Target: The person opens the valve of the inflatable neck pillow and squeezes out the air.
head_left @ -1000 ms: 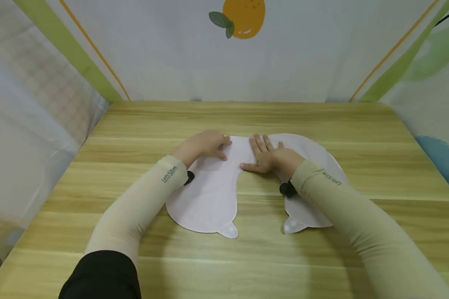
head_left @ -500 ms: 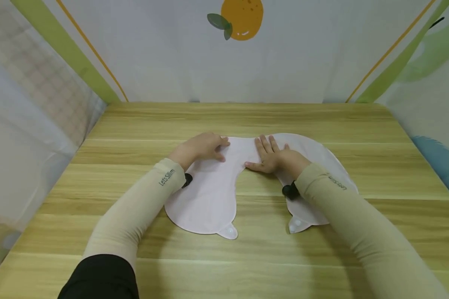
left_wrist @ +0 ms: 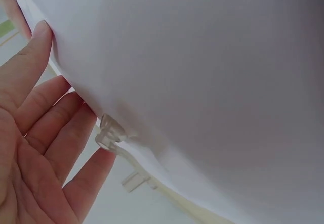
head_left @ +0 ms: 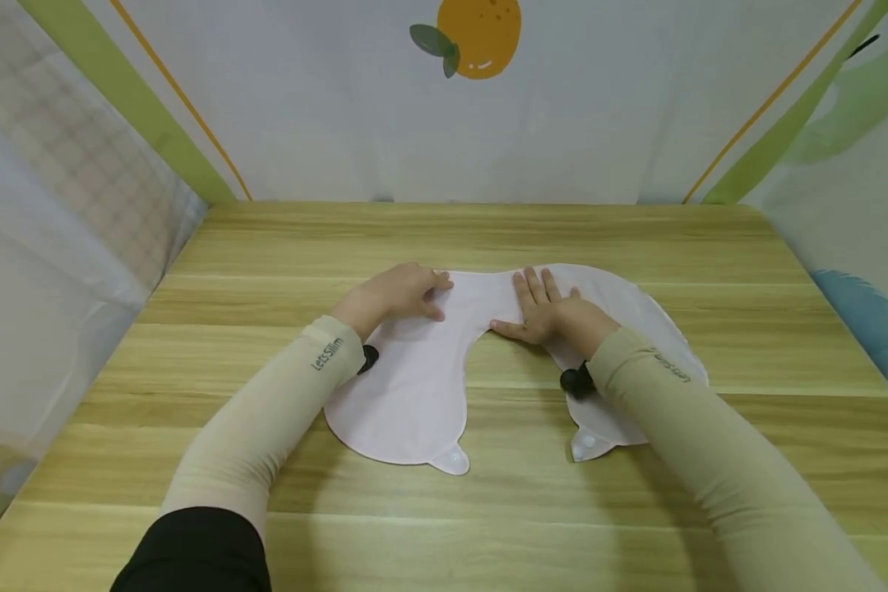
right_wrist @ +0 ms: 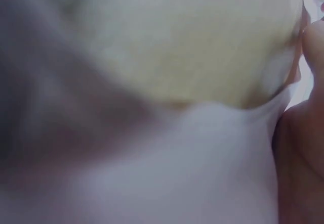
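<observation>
A flat, pale pink, U-shaped inflatable neck pillow [head_left: 414,403] lies on the table, its two ends toward me. Each end has a small tab with a snap, the left tab [head_left: 453,459] and the right tab [head_left: 587,445]. My right hand [head_left: 551,316] lies spread on its right half near the middle, thumb at the inner edge. At the upper left, my left hand [head_left: 403,294] rests with loose fingers on the outer edge. In the left wrist view, a clear plastic valve [left_wrist: 109,133] with a strap sits at the pillow's edge beside the fingertips.
The wood-grain table [head_left: 518,501] extends around the pillow on all sides. A white printed curtain [head_left: 326,107] with an orange hangs behind its far edge. Black wrist cameras, such as the right one [head_left: 577,381], hang close over the pillow.
My right hand has slid a little to the right over the pillow. The pillow's right end has shifted right, widening the gap between the ends. My left hand has stayed about in place.
</observation>
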The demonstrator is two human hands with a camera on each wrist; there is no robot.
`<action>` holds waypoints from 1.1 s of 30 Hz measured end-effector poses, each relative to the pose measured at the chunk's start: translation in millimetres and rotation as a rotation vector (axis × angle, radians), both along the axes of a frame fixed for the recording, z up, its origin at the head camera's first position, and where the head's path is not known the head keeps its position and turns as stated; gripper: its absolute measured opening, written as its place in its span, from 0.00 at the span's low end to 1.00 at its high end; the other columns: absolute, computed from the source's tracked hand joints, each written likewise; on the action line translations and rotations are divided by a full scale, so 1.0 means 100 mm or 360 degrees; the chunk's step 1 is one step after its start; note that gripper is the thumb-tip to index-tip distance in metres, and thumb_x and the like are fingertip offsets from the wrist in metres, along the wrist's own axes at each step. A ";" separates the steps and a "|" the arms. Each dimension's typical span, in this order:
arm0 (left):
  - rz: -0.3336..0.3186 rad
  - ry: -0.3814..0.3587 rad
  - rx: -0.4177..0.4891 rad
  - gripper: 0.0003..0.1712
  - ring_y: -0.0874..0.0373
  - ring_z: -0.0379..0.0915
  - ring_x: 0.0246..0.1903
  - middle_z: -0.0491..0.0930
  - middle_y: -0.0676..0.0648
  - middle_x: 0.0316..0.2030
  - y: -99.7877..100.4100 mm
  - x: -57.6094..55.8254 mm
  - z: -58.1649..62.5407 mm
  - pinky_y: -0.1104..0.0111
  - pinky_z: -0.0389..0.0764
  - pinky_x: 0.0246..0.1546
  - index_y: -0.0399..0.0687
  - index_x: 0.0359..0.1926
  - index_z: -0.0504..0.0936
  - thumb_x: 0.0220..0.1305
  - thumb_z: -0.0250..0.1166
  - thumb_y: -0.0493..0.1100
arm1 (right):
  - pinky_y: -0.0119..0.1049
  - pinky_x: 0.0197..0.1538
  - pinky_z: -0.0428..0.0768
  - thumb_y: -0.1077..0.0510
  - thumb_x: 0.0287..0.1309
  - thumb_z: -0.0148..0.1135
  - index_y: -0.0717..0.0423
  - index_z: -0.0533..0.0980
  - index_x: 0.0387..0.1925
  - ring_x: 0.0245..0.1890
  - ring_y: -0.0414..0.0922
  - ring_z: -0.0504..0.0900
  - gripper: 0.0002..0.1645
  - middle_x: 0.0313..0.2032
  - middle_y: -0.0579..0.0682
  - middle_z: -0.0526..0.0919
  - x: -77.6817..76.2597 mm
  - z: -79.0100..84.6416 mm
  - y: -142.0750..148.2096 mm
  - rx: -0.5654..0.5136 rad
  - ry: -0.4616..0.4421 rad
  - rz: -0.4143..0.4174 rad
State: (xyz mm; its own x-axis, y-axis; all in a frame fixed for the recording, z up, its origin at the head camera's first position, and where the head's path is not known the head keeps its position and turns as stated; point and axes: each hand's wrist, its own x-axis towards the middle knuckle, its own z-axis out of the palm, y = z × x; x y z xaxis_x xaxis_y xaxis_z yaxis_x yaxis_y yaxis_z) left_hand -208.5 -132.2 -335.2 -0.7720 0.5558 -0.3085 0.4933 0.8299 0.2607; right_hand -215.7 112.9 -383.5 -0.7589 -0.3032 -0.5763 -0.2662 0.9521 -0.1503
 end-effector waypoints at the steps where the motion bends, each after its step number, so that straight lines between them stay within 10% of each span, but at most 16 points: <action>1: -0.0004 0.0004 0.0001 0.35 0.51 0.62 0.60 0.59 0.46 0.68 0.00 0.00 0.00 0.59 0.59 0.65 0.48 0.64 0.67 0.57 0.65 0.51 | 0.70 0.62 0.33 0.13 0.41 0.25 0.52 0.17 0.67 0.68 0.55 0.17 0.69 0.68 0.54 0.14 0.01 0.00 0.01 -0.0001 0.0003 -0.0012; 17: -0.0115 0.0058 -0.0088 0.29 0.48 0.67 0.56 0.71 0.42 0.59 0.11 0.02 0.04 0.59 0.65 0.61 0.42 0.59 0.72 0.59 0.63 0.50 | 0.71 0.62 0.30 0.14 0.44 0.27 0.52 0.17 0.67 0.68 0.55 0.16 0.67 0.69 0.53 0.16 0.26 0.24 -0.08 -0.0007 -0.0032 -0.0020; 27: -0.0316 0.0084 0.0038 0.29 0.52 0.58 0.66 0.64 0.45 0.65 0.62 -0.02 0.10 0.62 0.56 0.68 0.44 0.64 0.67 0.65 0.58 0.49 | 0.72 0.61 0.36 0.43 0.68 0.37 0.49 0.25 0.71 0.70 0.59 0.23 0.44 0.71 0.55 0.24 0.46 0.75 0.12 -0.0003 0.0059 0.0132; 33: -0.0380 0.0110 0.0059 0.26 0.53 0.63 0.63 0.70 0.47 0.61 0.74 -0.10 0.00 0.63 0.61 0.65 0.44 0.62 0.69 0.65 0.58 0.48 | 0.72 0.62 0.38 0.46 0.69 0.37 0.46 0.35 0.72 0.70 0.60 0.28 0.38 0.72 0.54 0.31 0.39 0.68 0.18 -0.0018 0.0129 0.0228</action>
State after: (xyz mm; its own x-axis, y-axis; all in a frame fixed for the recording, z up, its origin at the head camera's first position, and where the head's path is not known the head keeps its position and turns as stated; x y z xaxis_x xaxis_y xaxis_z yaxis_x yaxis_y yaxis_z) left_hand -218.8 -58.4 -334.9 -0.6358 0.7351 -0.2353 0.6922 0.6779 0.2477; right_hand -176.9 131.0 -315.5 -0.7513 -0.4178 -0.5108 -0.4110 0.9019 -0.1332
